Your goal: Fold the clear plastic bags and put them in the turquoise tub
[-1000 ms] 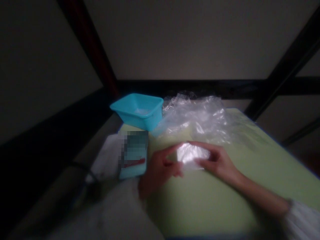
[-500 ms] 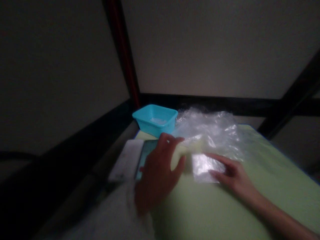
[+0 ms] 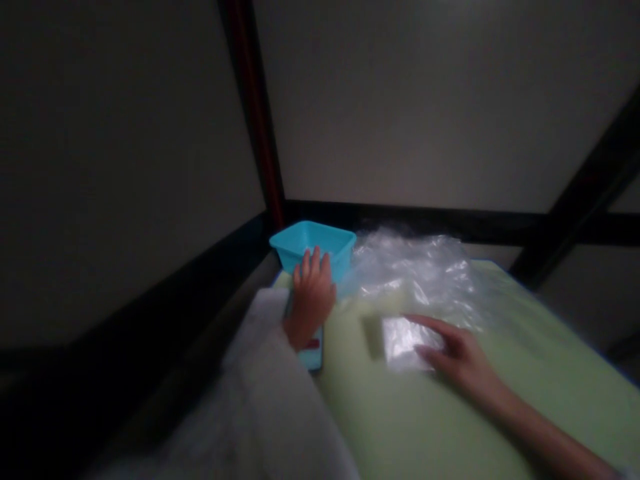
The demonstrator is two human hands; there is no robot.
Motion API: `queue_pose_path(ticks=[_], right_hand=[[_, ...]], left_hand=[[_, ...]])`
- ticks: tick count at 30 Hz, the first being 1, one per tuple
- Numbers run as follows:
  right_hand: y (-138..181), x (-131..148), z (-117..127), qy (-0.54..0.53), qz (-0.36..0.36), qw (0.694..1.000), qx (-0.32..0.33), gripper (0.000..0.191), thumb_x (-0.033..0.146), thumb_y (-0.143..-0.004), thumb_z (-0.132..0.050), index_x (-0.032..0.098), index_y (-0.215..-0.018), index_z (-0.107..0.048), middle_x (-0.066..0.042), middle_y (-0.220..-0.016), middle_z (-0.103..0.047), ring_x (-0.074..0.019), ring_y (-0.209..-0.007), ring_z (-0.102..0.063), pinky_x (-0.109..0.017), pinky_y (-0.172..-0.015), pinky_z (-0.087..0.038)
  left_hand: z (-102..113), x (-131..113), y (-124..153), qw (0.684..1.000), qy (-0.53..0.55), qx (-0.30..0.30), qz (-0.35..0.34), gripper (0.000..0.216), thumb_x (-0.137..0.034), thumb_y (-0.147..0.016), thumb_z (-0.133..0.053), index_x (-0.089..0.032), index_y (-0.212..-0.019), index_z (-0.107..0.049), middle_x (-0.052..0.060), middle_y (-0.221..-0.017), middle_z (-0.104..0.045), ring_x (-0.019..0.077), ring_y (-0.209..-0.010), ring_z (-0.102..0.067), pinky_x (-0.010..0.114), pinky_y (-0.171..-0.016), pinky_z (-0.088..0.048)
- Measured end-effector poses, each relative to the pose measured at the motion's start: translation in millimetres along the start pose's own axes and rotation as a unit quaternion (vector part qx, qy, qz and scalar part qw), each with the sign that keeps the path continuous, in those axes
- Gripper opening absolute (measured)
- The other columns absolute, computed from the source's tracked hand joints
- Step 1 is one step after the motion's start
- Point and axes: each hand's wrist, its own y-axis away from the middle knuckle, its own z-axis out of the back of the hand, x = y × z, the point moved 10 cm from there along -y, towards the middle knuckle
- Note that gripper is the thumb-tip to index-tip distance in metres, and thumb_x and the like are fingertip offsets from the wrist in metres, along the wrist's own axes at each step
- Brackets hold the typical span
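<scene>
My left hand (image 3: 313,297) stretches toward the turquoise plastic basin (image 3: 286,255), its fingers extended over the near rim and nothing seen in them. Beneath that wrist lies a flat greenish-blue item (image 3: 312,359) with a dark red patch, partly covered by my hand and sleeve. My right hand (image 3: 457,350) is closed at the right edge of a small shiny plastic packet (image 3: 399,341), whitish and square, thumb on top and index finger along its far edge. The packet is at the table surface; its contents are too blurred to tell.
A heap of crumpled clear plastic (image 3: 417,263) lies behind the packet, beside the basin. A whitish flat thing (image 3: 257,317) sits at the table's left edge. The yellow-green tabletop (image 3: 400,427) meets dark beams and a grey wall (image 3: 400,120) at the back.
My left hand has moved forward from near the table's middle to the basin, with its fingers straightening. My right hand stays at the packet, nearly still.
</scene>
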Motion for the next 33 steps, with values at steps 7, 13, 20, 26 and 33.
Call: queue_pose_path(ticks=[7, 13, 20, 26, 33], right_hand=[[1, -9, 1, 0.004, -0.017, 1.0, 0.0, 0.037, 0.029, -0.076, -0.069, 0.024, -0.112, -0.068, -0.006, -0.098, -0.071, -0.0152, -0.062, -0.062, -0.025, -0.049, -0.051], [2, -15, 2, 0.005, -0.029, 1.0, 0.003, 0.038, 0.034, -0.078, -0.068, 0.024, -0.115, -0.067, -0.008, -0.106, -0.07, -0.0157, -0.066, -0.064, -0.025, -0.051, -0.052], [1, -1, 16, 0.059, 0.0, 0.998, -0.03, 0.038, 0.034, -0.077, -0.069, 0.024, -0.114, -0.068, -0.009, -0.12, -0.066, -0.0244, -0.09, -0.068, -0.032, -0.065, -0.058], [6, 29, 45, 0.08, 0.06, 0.991, -0.087, 0.038, 0.031, -0.075, -0.072, 0.031, -0.113, -0.068, -0.004, -0.121, -0.066, -0.028, -0.108, -0.063, -0.038, -0.083, -0.056], [32, 77, 103, -0.061, 0.159, 0.96, -0.222, 0.028, 0.036, -0.074, -0.073, 0.033, -0.101, -0.071, -0.004, -0.116, -0.068, -0.0265, -0.102, -0.066, -0.032, -0.069, -0.058]], left_hand=[[-11, 9, -12, 1.0, 0.018, -0.01, 0.002, 0.028, -0.008, -0.086, -0.046, -0.005, -0.113, -0.053, 0.024, -0.138, -0.044, 0.0379, -0.135, -0.033, 0.056, -0.106, -0.032], [-14, 15, -15, 0.998, 0.048, -0.04, -0.014, 0.022, -0.004, -0.088, -0.039, -0.009, -0.104, -0.054, 0.018, -0.118, -0.053, 0.0295, -0.12, -0.047, 0.045, -0.103, -0.04], [2, 4, -12, 0.994, 0.08, -0.066, -0.04, 0.028, -0.001, -0.088, -0.033, -0.016, -0.1, -0.053, 0.011, -0.115, -0.052, 0.0254, -0.123, -0.043, 0.044, -0.102, -0.043], [55, -37, 18, 0.976, 0.096, -0.136, -0.141, 0.024, 0.0, -0.086, -0.038, -0.017, -0.095, -0.051, 0.009, -0.109, -0.053, 0.0253, -0.12, -0.044, 0.045, -0.102, -0.043], [98, -96, 75, 0.944, 0.102, -0.187, -0.253, 0.019, -0.003, -0.088, -0.043, -0.019, -0.091, -0.053, 0.006, -0.092, -0.057, 0.0201, -0.099, -0.056, 0.037, -0.087, -0.052]])
